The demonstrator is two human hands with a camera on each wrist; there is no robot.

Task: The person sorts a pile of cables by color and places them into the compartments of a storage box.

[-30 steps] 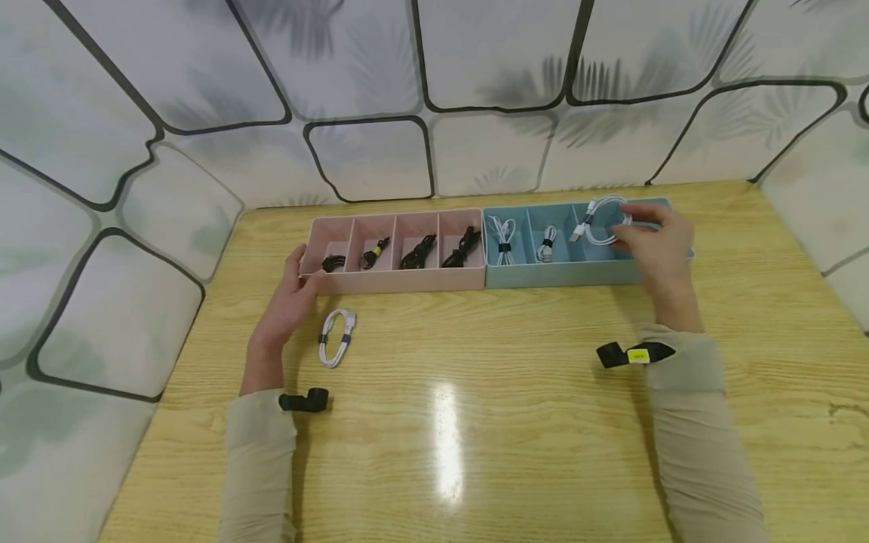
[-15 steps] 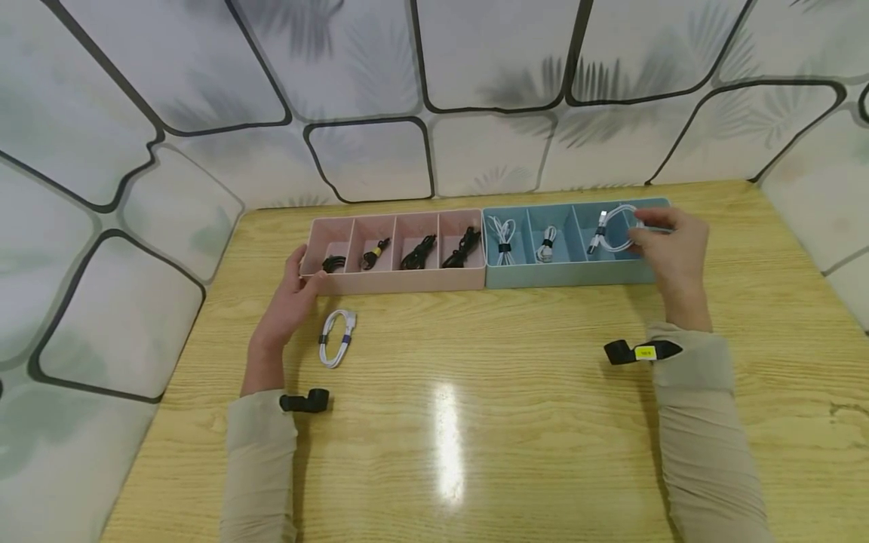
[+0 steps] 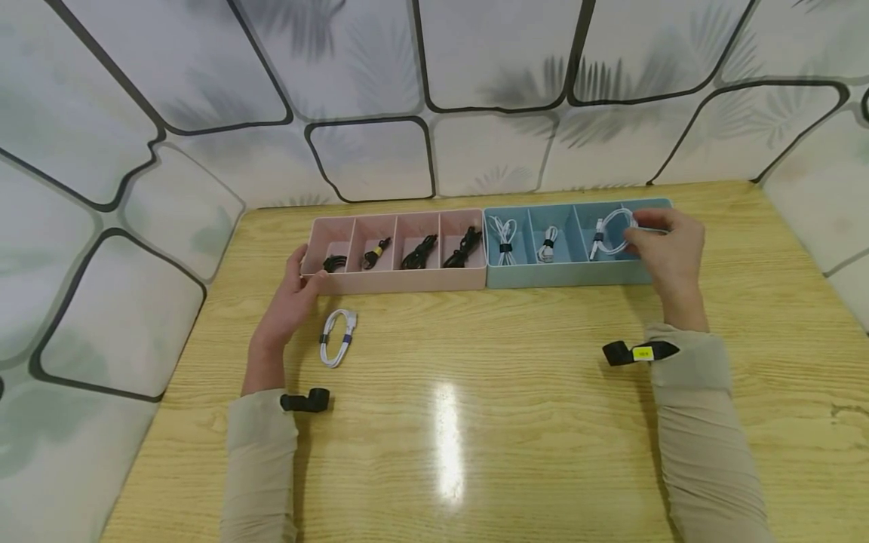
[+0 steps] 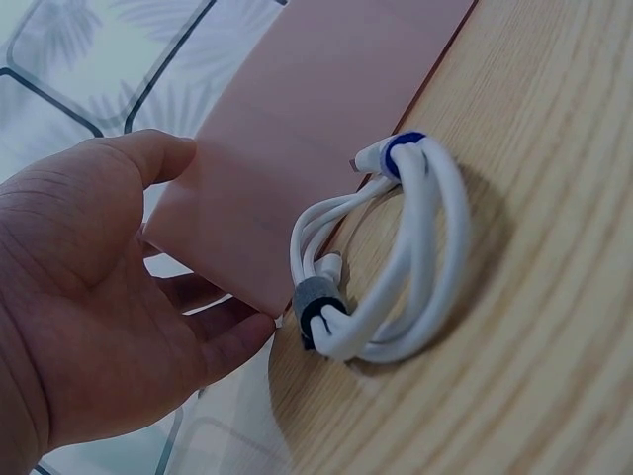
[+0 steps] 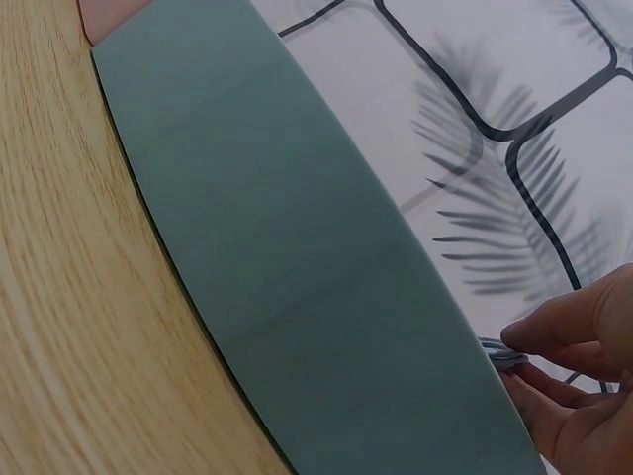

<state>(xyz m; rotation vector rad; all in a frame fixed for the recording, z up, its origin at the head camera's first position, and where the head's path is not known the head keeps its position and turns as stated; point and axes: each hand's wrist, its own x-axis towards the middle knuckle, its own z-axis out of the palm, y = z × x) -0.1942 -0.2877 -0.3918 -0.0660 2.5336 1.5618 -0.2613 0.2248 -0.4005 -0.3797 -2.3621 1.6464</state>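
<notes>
My right hand (image 3: 668, 245) pinches a coiled white USB cable (image 3: 614, 231) between thumb and fingertips. The coil hangs at the third compartment of the blue divided box (image 3: 563, 275), its plug end downward. In the right wrist view, the box's front wall hides most of this cable (image 5: 502, 354). My left hand (image 3: 281, 313) holds the left end of the pink divided box (image 3: 400, 283), thumb at the front rim and fingers round the end wall. Near that hand, a second coiled white cable (image 4: 435, 257) with dark and blue ties lies on the table.
Both boxes stand end to end near the wall. Several bundled black cables (image 3: 419, 253) fill the pink compartments, one with a yellow tie (image 3: 370, 258). Tied white cables (image 3: 505, 245) lie in the first two blue compartments. The patterned wall (image 3: 489, 151) rises behind the table (image 3: 516, 422).
My right hand has moved a little to the right, and the white cable has come lower at the third blue compartment. The left hand keeps its place on the pink box.
</notes>
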